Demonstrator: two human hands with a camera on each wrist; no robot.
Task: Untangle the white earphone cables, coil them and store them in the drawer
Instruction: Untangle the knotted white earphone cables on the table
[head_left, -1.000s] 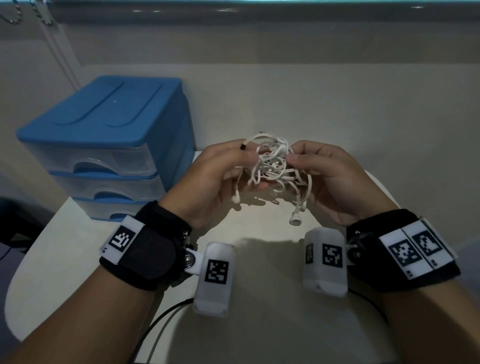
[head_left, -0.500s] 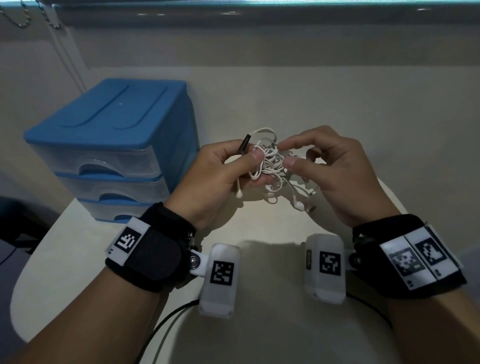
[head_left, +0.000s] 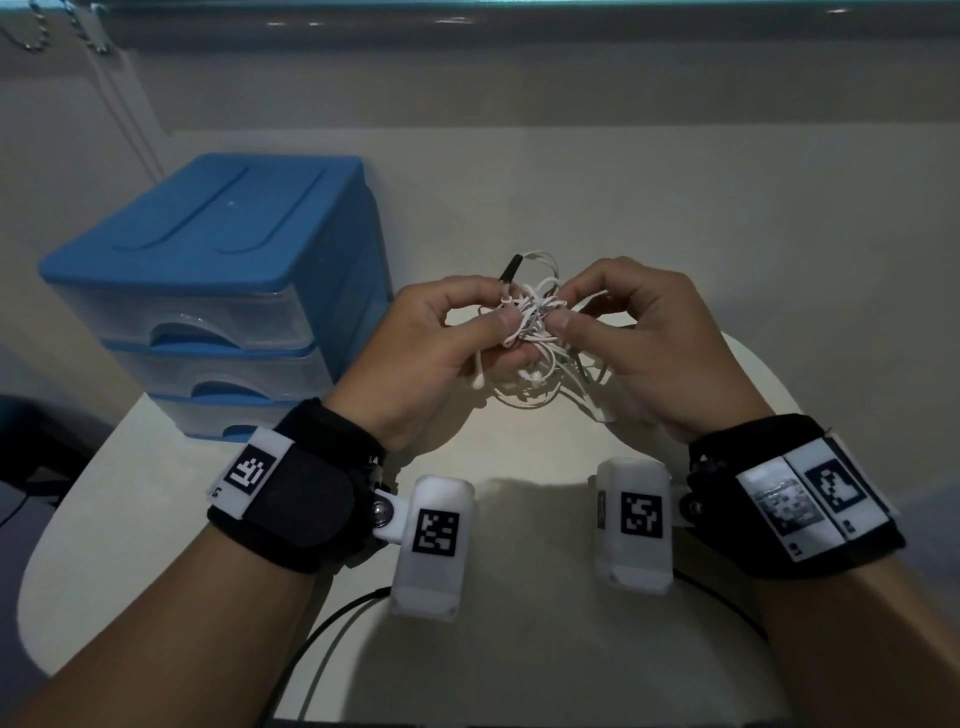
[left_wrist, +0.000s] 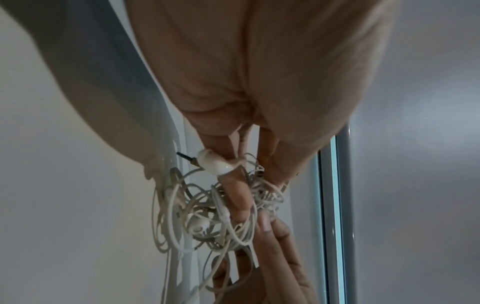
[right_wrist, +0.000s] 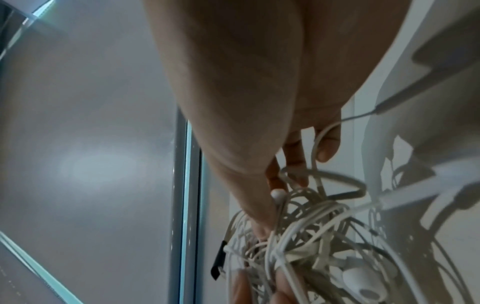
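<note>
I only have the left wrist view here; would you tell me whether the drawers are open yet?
Observer: No, all three drawers of the blue unit look shut in the head view.
Operator: Thank you. Where is the tangle relative to the unit?
Observer: The tangle is held to the right of it, above the white table.
Operator: Is the right hand gripping it too?
Observer: Yes, the right hand pinches the cables opposite the left hand.
</note>
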